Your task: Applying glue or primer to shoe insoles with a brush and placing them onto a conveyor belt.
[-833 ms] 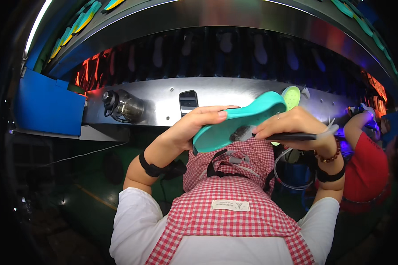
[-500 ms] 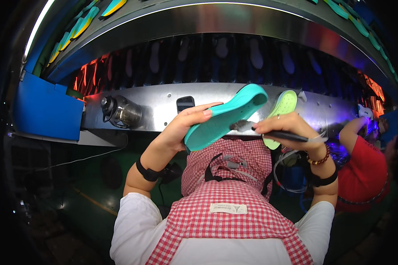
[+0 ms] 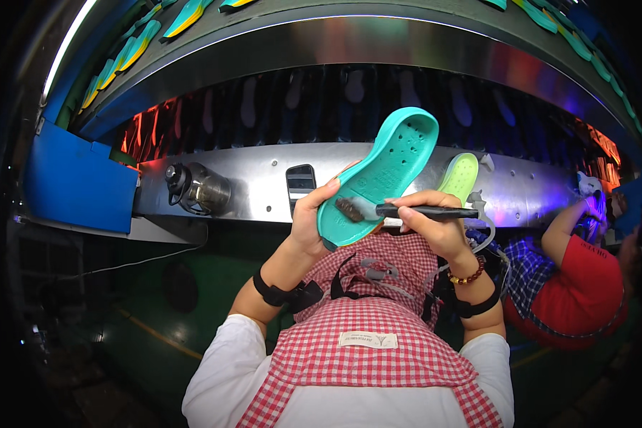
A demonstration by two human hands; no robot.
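Observation:
A teal shoe sole [image 3: 389,167] is tilted up in front of me, its hollow inner face with several small holes toward me. My left hand [image 3: 312,217] grips its near left edge by the heel end. Between the fingers and thumb of my right hand [image 3: 435,225] is a brush with a black handle [image 3: 428,212]. Its dark bristle tip [image 3: 349,209] rests against the inside of the sole near the heel. Just beyond my right hand lies a light green sole [image 3: 461,177] on the metal ledge, partly hidden by that hand.
On the metal ledge [image 3: 257,164] stand a glass jug with a dark lid [image 3: 200,189] and, nearer, a phone [image 3: 301,182]. Teal and yellow soles [image 3: 137,46] lie on the belt above. A co-worker in a red shirt [image 3: 585,285] sits to the right.
The teal sole has turned more upright and its inner face shows more. My right hand has moved left and down, bringing the brush tip to the heel end.

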